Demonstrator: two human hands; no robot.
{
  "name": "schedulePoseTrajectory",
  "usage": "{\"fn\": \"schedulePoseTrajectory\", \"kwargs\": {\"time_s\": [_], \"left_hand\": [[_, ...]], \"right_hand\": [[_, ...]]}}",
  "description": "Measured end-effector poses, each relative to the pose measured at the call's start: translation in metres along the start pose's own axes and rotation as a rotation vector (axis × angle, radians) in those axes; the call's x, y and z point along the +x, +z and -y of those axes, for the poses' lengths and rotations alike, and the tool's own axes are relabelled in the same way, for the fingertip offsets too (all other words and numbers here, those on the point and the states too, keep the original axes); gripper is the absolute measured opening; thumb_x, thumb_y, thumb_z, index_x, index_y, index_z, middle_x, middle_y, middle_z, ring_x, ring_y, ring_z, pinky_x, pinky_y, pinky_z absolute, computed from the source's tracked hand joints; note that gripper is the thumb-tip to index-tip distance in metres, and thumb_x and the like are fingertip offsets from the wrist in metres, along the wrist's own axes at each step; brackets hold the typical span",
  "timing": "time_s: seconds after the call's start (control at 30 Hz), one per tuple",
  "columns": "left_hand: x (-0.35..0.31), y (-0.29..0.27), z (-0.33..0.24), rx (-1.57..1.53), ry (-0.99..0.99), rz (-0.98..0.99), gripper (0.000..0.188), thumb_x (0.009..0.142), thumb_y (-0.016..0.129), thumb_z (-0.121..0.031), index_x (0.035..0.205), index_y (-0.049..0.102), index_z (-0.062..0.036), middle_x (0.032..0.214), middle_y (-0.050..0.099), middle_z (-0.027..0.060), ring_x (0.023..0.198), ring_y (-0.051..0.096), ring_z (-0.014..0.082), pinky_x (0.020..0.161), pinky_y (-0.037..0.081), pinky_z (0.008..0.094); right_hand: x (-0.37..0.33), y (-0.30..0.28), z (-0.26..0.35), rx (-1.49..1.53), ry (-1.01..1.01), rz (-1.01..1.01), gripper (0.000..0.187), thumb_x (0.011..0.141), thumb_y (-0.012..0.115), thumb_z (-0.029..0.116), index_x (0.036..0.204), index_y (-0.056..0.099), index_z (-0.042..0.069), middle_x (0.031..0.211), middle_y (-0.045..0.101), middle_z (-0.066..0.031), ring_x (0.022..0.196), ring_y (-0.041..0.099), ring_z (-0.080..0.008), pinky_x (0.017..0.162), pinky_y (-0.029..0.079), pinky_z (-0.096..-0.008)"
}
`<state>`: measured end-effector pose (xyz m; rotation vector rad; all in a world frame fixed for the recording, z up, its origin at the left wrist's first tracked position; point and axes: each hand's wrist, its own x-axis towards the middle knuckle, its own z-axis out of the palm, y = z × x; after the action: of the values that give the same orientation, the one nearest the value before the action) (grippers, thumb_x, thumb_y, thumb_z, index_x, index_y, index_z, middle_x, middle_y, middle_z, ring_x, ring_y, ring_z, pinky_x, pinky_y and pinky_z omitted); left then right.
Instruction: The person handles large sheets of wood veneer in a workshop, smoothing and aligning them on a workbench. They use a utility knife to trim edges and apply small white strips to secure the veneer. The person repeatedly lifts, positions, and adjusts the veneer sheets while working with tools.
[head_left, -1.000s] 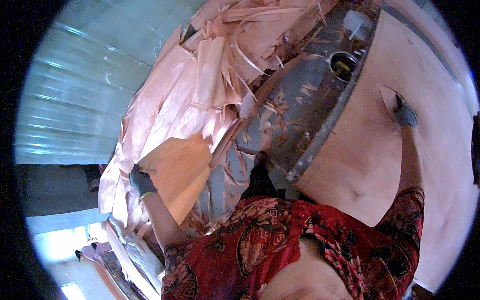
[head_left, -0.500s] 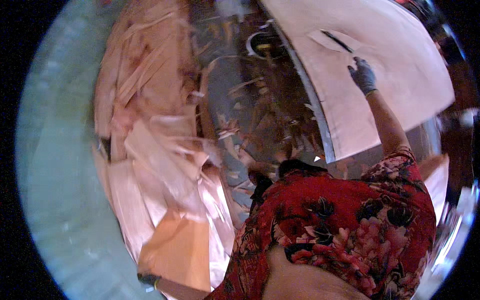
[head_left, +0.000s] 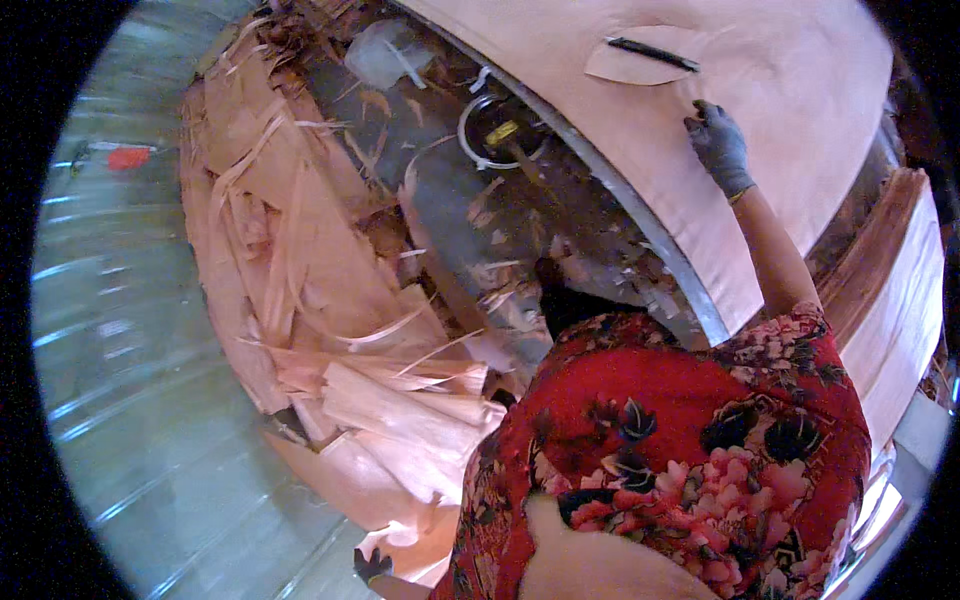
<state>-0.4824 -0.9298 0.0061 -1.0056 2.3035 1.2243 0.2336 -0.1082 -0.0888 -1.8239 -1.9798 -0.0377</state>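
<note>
My right hand, in a grey glove, rests on a broad pale wood veneer sheet with its fingers apart and nothing in them. Just beyond its fingertips lies a narrow black tool, perhaps a knife, across a leaf-shaped veneer piece. At the lower edge, my left hand, in a dark glove, has its fingers spread. Beside it is an orange-brown veneer piece, partly hidden by my sleeve; whether they touch I cannot tell.
Torn veneer scraps form a long pile at left, next to a greenish corrugated wall. A round container with something yellow inside stands on the littered floor. Past my right arm is a veneer stack. A clear plastic bag lies farther off.
The orange-brown piece my left hand held out has dropped lower beside the scrap pile, and that hand has shifted right, fingers now spread. My right hand stays on the sheet; the view has turned.
</note>
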Motion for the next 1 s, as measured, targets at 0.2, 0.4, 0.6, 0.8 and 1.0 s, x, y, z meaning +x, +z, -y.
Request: {"fn": "schedulePoseTrajectory", "kwargs": {"time_s": [0.2, 0.4, 0.6, 0.8, 1.0], "left_hand": [[-0.021, 0.037, -0.1, -0.179, 0.28, -0.158, 0.046, 0.08, 0.05, -0.045, 0.12, 0.044, -0.0254, 0.122, 0.048, 0.008, 0.107, 0.046, 0.0268, 0.082, 0.037, 0.0429], [0.02, 0.279, -0.155, 0.25, 0.622, 0.527, 0.028, 0.086, 0.053, -0.025, 0.106, 0.056, -0.0067, 0.11, 0.057, 0.0078, 0.095, 0.054, 0.0192, 0.072, 0.046, 0.0317], [-0.182, 0.698, -0.149, 0.871, 2.192, 0.875, 0.016, 0.078, 0.053, -0.012, 0.089, 0.063, -0.006, 0.085, 0.065, 0.0062, 0.074, 0.061, 0.0257, 0.064, 0.047, 0.0356], [-0.385, 0.896, -0.227, 0.575, 0.923, 1.395, 0.021, 0.084, 0.053, -0.025, 0.09, 0.061, -0.0066, 0.08, 0.062, 0.0102, 0.07, 0.06, 0.0202, 0.058, 0.046, 0.033], [-0.372, 0.964, -0.262, 0.474, 1.022, 1.734, 0.028, 0.085, 0.055, -0.026, 0.097, 0.061, -0.0023, 0.09, 0.063, 0.0086, 0.081, 0.06, 0.0151, 0.068, 0.049, 0.0269]], "right_hand": [[0.005, 0.011, 0.007, -0.16, 0.031, -0.084, 0.026, 0.083, 0.05, 0.025, 0.103, 0.055, 0.009, 0.096, 0.059, -0.014, 0.084, 0.057, -0.0326, 0.071, 0.044, -0.0429], [0.008, 0.017, 0.007, -0.072, 0.068, -0.074, 0.022, 0.085, 0.05, 0.018, 0.101, 0.056, 0.005, 0.09, 0.058, -0.0162, 0.083, 0.055, -0.0329, 0.072, 0.044, -0.0416], [0.017, 0.008, 0.062, 0.113, 0.167, -0.259, 0.017, 0.086, 0.05, 0.009, 0.101, 0.057, 0.003, 0.093, 0.06, -0.0146, 0.085, 0.057, -0.0283, 0.075, 0.046, -0.0336], [0.009, 0.013, 0.137, 0.342, 0.5, -0.117, 0.019, 0.086, 0.052, 0.007, 0.103, 0.057, 0.001, 0.096, 0.062, -0.0098, 0.086, 0.058, -0.0177, 0.076, 0.047, -0.0294], [0.13, 0.121, 0.329, 0.569, 0.337, 0.427, 0.045, 0.077, 0.064, 0.017, 0.117, 0.05, 0.003, 0.106, 0.058, -0.016, 0.096, 0.058, -0.0271, 0.082, 0.045, -0.0337]]}}
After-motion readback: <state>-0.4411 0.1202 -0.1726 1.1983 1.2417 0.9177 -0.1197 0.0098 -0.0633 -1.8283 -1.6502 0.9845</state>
